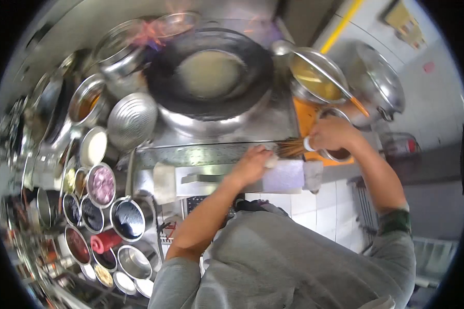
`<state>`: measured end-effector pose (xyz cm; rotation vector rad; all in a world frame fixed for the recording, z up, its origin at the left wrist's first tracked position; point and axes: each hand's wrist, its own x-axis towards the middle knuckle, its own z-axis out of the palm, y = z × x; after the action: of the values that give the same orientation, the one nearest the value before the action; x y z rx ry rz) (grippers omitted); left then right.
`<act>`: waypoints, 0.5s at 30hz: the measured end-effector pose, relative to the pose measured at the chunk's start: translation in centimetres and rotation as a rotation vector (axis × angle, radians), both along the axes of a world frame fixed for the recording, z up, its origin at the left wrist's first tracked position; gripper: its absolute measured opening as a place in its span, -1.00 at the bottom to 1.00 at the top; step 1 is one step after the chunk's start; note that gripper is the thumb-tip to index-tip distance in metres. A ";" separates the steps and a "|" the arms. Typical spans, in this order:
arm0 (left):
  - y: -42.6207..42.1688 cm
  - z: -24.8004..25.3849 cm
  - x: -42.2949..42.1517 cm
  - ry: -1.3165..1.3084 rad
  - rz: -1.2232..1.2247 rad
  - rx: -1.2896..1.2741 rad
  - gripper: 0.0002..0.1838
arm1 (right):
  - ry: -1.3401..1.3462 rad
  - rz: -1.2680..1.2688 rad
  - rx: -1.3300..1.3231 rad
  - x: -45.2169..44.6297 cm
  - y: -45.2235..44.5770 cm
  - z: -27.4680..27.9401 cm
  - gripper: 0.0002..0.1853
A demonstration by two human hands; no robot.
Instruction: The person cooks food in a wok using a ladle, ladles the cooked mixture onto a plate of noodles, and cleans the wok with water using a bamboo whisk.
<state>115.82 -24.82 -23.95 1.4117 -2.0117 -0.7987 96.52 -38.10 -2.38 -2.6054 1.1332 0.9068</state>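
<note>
My right hand [336, 135] is closed around the white-bound end of a bamboo wok brush [292, 148], above a metal pot [340, 154] at the right of the stove. The bristles point left. Near the stove's front edge, my left hand [251, 165] has its fingers curled on a pale folded cloth [270, 160], just left of the bristle tips. Ahead sits a large black wok [211, 105] with some cloudy liquid [210, 72] in its bottom.
A ladle [325, 72] with an orange handle end rests across a pot of yellowish liquid [314, 85]. A perforated strainer [132, 121] lies left of the wok. Several bowls of sauces and ingredients, including chopped purple pieces [102, 185], crowd the left. Flames [152, 33] show behind.
</note>
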 end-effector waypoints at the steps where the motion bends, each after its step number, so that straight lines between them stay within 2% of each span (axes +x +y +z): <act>1: 1.2 1.7 0.5 0.094 0.118 -0.033 -0.45 | -0.023 0.050 -0.029 0.2 0.4 0.4 -0.67; 3: 4.6 6.0 1.8 0.266 0.356 -0.111 -0.47 | -0.279 0.050 -0.126 0.6 2.7 1.4 -0.63; 6: 12.1 6.5 5.9 0.228 0.878 -0.201 -0.60 | -0.410 -0.076 0.037 4.3 5.5 3.1 -0.61; 8: 17.3 3.9 9.7 0.625 1.317 0.029 -0.67 | -0.542 0.065 0.047 7.3 6.0 1.4 -0.60; 10: 20.9 -0.1 12.9 0.303 1.624 0.035 -0.71 | -0.701 0.198 0.057 10.9 7.1 -1.8 -0.63; 11: 21.2 -1.7 12.4 0.379 1.597 0.077 -0.72 | -0.802 0.277 0.060 13.9 7.2 -3.8 -0.66; 12: 20.9 -2.7 11.4 0.456 1.562 0.117 -0.72 | -0.777 0.286 0.087 17.1 7.7 -5.1 -0.72; 13: 19.6 -3.2 9.0 0.342 1.459 0.101 -0.73 | -0.757 0.330 0.076 20.0 8.0 -7.3 -0.75; 15: 17.8 -4.9 4.7 0.275 1.334 0.032 -0.70 | -0.676 0.430 0.056 24.6 8.9 -10.2 -0.80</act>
<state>120.52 -6.98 -28.84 2.0349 -0.5311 -0.3385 121.12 -29.17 -12.59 -2.7980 0.3773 0.0553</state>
